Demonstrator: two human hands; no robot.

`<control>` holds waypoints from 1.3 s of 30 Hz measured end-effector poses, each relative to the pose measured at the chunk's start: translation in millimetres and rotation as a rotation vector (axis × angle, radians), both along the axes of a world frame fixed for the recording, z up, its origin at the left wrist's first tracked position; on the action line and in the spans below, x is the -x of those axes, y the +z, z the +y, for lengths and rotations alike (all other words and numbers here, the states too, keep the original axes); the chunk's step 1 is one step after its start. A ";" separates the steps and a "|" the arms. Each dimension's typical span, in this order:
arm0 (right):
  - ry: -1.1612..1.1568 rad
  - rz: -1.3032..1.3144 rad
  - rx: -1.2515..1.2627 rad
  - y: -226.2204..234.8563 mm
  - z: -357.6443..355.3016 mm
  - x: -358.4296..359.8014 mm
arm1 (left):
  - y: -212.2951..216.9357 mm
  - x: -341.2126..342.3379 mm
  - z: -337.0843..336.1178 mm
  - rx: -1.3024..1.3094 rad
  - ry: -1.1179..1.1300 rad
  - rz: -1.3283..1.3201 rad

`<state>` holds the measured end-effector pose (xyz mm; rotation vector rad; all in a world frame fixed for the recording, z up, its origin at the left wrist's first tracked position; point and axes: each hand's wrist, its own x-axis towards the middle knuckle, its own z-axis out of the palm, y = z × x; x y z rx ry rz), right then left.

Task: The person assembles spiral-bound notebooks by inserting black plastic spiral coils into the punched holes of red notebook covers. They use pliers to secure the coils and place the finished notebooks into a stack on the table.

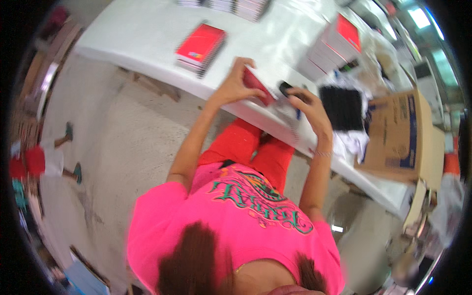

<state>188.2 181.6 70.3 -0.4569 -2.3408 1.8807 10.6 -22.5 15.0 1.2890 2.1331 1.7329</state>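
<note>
At the near edge of the white table [147, 42], my left hand [230, 88] grips a thin red-covered notebook [256, 86], tilted up between thumb and fingers. My right hand [312, 109] is just to the right of it, fingers closed around a small black object [285, 88] whose kind is too blurred to make out. Something small and blue [298, 114] shows under the right palm. To the left of my left hand lies a short stack of red spiral notebooks [202, 43].
A tall stack of red-topped books [327, 51] stands to the right, beside clear plastic wrapping [373, 59]. Past my right hand are a black ribbed bundle [340, 109] and an open cardboard box [391, 130]. More notebooks [250, 7] sit farther back. Another person [37, 161] is at far left.
</note>
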 end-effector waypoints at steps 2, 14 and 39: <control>0.112 -0.146 -0.042 4.1 1.8 -8.3 | -5.6 1.6 2.4 -0.041 -0.011 0.057; -0.075 0.131 0.625 -7.7 -8.2 -23.6 | -8.1 -8.3 7.5 -0.107 -0.149 -0.016; 0.017 0.043 0.057 5.5 -13.3 -23.7 | 2.3 -30.4 10.6 -0.047 -0.255 -0.234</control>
